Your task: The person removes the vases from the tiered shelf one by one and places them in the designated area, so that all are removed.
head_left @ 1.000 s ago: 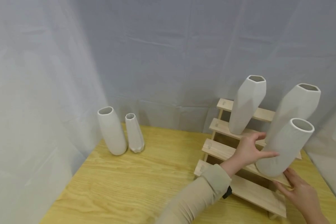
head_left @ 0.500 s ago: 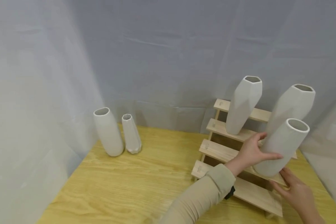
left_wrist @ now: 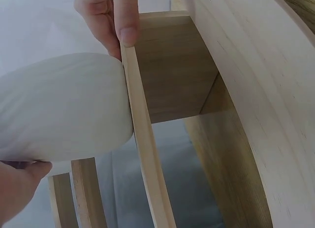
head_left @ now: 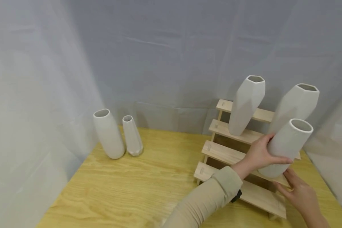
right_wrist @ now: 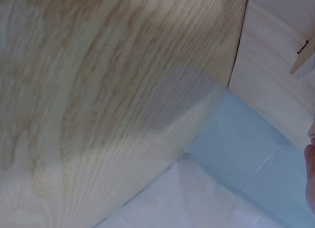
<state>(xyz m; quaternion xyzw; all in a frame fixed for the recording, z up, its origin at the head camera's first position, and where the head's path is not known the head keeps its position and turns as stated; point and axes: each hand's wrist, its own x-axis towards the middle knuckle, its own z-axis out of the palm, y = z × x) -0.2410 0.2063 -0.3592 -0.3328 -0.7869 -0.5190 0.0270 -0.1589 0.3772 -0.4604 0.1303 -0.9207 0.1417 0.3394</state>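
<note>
A tall white vase (head_left: 289,142) with a round mouth stands on the second step from the bottom of a tiered wooden stand (head_left: 262,198), near its right end. My left hand (head_left: 263,155) grips it low, thumb across the front and fingers round the far side. In the left wrist view, the vase (left_wrist: 64,107) has its base right at the board. My right hand (head_left: 300,193) pinches that step's right end between thumb and fingers. The right wrist view catches only a bit of the right hand (right_wrist: 310,176) at its edge.
Behind, two faceted white vases (head_left: 247,106) (head_left: 294,106) stand on a higher step. On the yellow wood-grain table (head_left: 125,190), a rounded white vase (head_left: 109,134) and a slimmer ribbed vase (head_left: 132,136) stand at back left. Pale sheets (head_left: 171,63) hang around the table.
My left hand has slid a little right, its thumb reaching further across the vase. The right hand keeps its place at the step's end. The whole head view has shifted slightly.
</note>
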